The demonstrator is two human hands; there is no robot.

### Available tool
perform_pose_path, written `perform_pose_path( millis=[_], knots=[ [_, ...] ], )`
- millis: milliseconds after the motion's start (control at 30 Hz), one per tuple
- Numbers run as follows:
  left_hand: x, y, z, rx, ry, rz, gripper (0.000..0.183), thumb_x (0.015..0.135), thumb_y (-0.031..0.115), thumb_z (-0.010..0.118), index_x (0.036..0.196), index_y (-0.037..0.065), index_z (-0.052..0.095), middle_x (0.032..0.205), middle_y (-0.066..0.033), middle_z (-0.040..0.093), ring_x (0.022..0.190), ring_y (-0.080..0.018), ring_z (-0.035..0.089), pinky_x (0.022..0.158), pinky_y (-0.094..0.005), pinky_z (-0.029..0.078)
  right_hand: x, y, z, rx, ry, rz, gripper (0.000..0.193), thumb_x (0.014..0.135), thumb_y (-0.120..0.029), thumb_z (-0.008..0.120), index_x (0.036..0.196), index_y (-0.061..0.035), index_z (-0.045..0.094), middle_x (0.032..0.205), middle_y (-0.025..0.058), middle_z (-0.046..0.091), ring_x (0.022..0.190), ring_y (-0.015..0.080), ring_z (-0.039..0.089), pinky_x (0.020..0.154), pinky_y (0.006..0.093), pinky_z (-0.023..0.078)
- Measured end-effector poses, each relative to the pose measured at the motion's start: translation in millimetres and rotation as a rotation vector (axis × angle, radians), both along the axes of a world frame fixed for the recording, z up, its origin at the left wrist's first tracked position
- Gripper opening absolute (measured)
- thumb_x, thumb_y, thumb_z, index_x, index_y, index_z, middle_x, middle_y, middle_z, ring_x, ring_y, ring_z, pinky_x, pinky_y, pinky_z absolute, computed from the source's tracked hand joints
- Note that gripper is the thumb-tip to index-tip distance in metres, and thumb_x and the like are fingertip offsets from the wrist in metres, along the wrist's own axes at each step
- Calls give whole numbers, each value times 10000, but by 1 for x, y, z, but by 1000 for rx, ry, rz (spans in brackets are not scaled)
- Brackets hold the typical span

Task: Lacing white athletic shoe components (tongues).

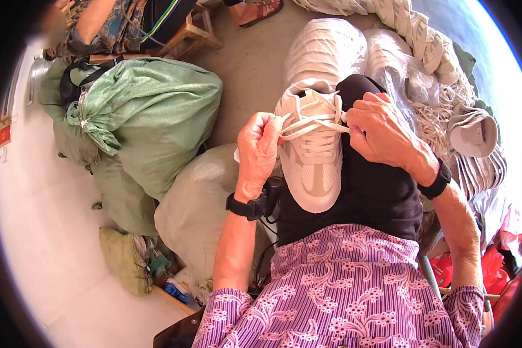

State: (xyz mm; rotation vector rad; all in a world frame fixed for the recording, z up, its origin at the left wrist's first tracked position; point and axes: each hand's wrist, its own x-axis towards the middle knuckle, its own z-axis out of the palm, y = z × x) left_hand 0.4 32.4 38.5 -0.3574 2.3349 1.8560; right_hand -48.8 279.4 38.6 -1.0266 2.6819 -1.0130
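A cream sneaker (312, 168) rests on my lap, its toe pointing toward me. Flat cream shoelaces (314, 123) cross over its upper part and stretch out to both sides. My left hand (257, 148) pinches the lace between thumb and finger at the shoe's left side. On the right, my right hand (383, 127) has its fingers closed round the other stretch of lace, above my black-clad knee. The lower rows of lace lie threaded through the eyelets. Both wrists wear black straps.
Green sacks (156, 110) and a pale sack (197, 203) stand to my left. Wrapped stacks of shoes (325, 49) lie ahead, with a heap of loose laces (438, 116) and a cream shoe part (473, 132) at right. Another person (116, 26) sits at the far left by a wooden stool (194, 35).
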Motion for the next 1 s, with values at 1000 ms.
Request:
perform_pose_path(
  millis=[1000],
  knots=[
    [-7,6,-11,138,-69,130,235,928,291,603,973,64,640,795,26,599,642,-48,512,591,-202,451,-15,-15,-21,40,-23,-206,56,686,-98,563,684,-68,610,792,76,593,858,269,555,769,414,379]
  ],
)
